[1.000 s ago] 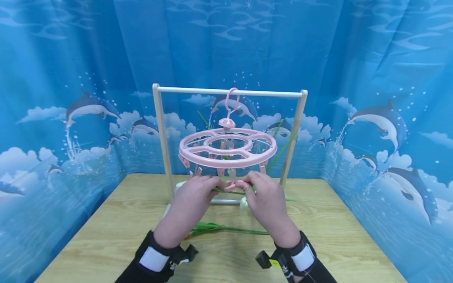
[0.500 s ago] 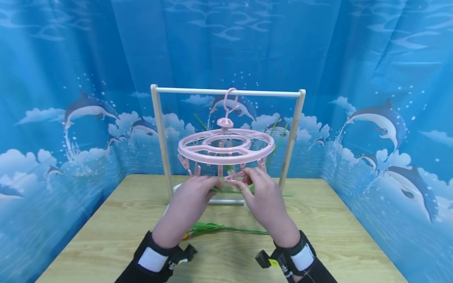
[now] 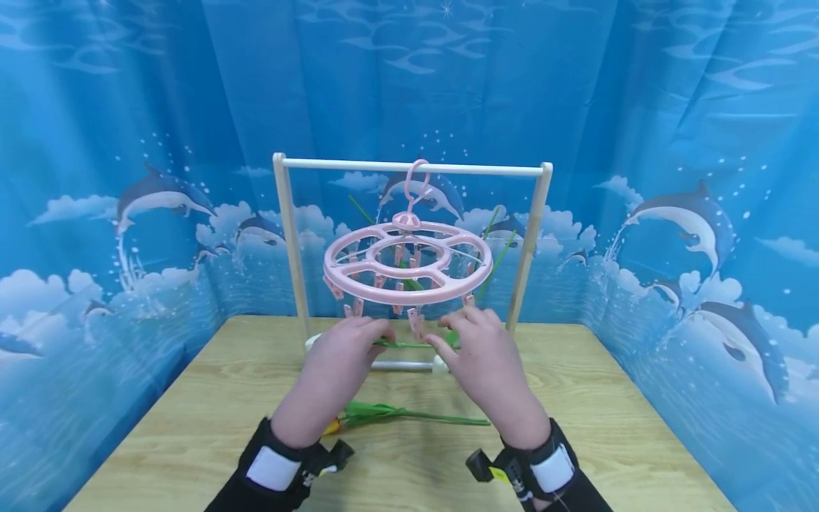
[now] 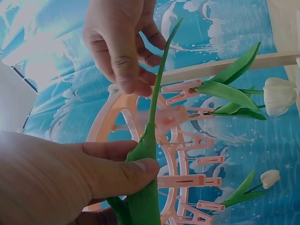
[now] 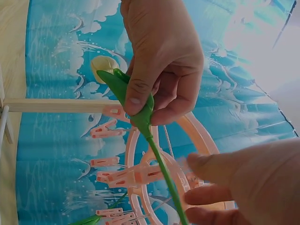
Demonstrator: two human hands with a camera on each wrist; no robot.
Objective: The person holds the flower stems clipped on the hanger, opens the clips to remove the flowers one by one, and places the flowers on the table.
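Observation:
My left hand [image 3: 342, 352] pinches a tulip by its green leaves between thumb and fingers. Level below the hanger, the tulip's stem [image 3: 404, 345] points toward my right hand [image 3: 486, 352]. A cream bloom [image 5: 104, 68] shows beyond its leaves in the right wrist view. The right hand's fingers are spread apart, holding nothing, just beside a pink clothes peg [image 3: 416, 323]. That peg hangs from the front of a round pink clip hanger [image 3: 409, 294], whose ring tilts toward me. In the left wrist view, a peg near the stem is blurred.
The hanger hooks over the rod [image 3: 480, 169] of a wooden stand. Clips at the far side hold white tulips [image 4: 280, 96] upside down. On the table [image 3: 576, 427], an orange-yellow tulip [image 3: 377, 410] lies in front. A dolphin-print curtain [image 3: 640, 142] surrounds everything.
My right hand has let go of the pink peg and drawn slightly right. The peg now hangs down, and the hanger ring has tilted. My left hand keeps its pinch on the tulip.

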